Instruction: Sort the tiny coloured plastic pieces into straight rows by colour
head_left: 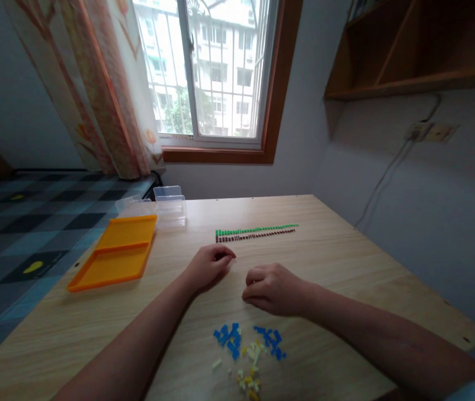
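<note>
My left hand (210,267) rests on the table just in front of the near end of a row of small dark brown pieces (237,238). Its fingers are curled, and a faint pale spot shows by the fingertips, too small to name. My right hand (274,288) is to the right and a little nearer me, thumb and fingers pinched together; anything between them is hidden. Beyond the brown row runs a row of small green pieces (254,229). Closer to me lie loose blue pieces (231,337), with pale cream pieces (256,351) and yellow ones (249,381) beside them.
An orange two-part tray (147,245) lies on the left of the wooden table (346,267). Clear plastic boxes (170,209) stand behind it. A checked bed (20,223) adjoins the table on the left. At the right hangs a wall shelf (387,86).
</note>
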### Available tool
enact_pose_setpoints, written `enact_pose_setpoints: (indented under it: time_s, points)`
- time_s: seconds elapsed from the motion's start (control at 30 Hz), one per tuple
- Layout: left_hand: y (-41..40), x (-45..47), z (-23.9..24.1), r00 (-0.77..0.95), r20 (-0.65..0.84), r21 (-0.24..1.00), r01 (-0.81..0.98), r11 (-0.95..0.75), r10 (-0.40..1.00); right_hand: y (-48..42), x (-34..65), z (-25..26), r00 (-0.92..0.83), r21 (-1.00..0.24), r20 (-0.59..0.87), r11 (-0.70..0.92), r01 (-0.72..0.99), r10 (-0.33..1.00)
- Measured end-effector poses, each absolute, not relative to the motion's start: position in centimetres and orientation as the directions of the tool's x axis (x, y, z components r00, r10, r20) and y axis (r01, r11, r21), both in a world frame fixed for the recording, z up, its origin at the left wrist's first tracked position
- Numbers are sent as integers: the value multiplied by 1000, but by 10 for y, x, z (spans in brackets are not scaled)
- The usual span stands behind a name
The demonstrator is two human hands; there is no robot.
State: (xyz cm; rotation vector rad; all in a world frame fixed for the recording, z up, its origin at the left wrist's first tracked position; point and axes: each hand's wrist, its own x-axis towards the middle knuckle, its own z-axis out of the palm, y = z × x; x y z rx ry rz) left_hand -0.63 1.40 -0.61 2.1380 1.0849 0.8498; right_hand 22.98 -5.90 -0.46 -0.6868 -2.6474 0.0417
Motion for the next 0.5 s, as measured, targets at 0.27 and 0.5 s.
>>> enact_pose_setpoints:
  time_s: [0.27,0.5]
  points:
    - [14,-8,-6,456,269,743,463,-484,849,-52,241,-6,-739,-429,268,764,483,618]
    - [15,-10,-5,473,248,728,485,-484,846,-12,301,17,-581,-414,264,634,653,770]
